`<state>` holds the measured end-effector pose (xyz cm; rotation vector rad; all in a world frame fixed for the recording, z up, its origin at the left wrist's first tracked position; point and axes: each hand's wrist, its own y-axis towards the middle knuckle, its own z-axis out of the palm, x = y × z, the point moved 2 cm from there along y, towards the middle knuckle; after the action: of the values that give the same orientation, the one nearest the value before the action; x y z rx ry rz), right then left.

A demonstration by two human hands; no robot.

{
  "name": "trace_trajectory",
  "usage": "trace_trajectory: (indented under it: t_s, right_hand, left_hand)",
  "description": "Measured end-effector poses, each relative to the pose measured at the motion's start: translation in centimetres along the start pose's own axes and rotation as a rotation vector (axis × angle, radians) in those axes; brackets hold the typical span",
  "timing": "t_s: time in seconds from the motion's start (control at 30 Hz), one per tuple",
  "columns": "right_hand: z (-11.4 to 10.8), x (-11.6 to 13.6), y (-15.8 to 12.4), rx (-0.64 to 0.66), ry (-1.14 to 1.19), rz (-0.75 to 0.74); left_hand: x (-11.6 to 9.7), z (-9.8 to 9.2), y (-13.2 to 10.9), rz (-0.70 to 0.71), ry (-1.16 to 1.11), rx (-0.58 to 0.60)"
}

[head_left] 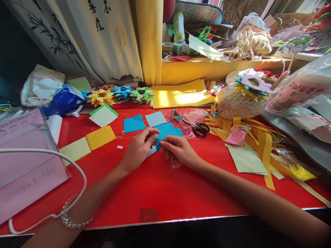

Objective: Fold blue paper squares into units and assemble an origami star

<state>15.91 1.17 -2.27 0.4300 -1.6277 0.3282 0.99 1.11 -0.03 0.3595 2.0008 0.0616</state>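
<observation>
Left hand (139, 148) and right hand (179, 150) pinch a folded blue paper square (167, 131).
Both grasp its near corner tightly; it rests on the red tabletop (155, 187), just left of the black-handled metal scissors (200, 129).

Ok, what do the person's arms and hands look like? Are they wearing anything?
Both arms are bare, with no sleeves in view. The left hand and right hand wear no gloves. A shiny silver beaded bracelet circles the left wrist. I can make out no rings and no watch.
</observation>
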Motion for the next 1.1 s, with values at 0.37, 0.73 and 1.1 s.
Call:
trace_trajectory:
  t_s: [0.37, 0.73, 1.1]
  right_hand:
    - [-0.16, -0.32, 0.29, -0.033, 0.166, 0.047]
    - [-0.21, -0.50, 0.40, 0.076, 0.076, 0.076]
    - [-0.18, 0.03, 0.50, 0.011, 0.179, 0.033]
  left_hand:
    - [0.88, -0.17, 0.41, -0.150, -0.017, -0.058]
    - [0.45, -0.08, 0.30, -0.124, 0.042, -0.017]
    - [0.68, -0.14, 0.29, -0.083, 0.011, 0.030]
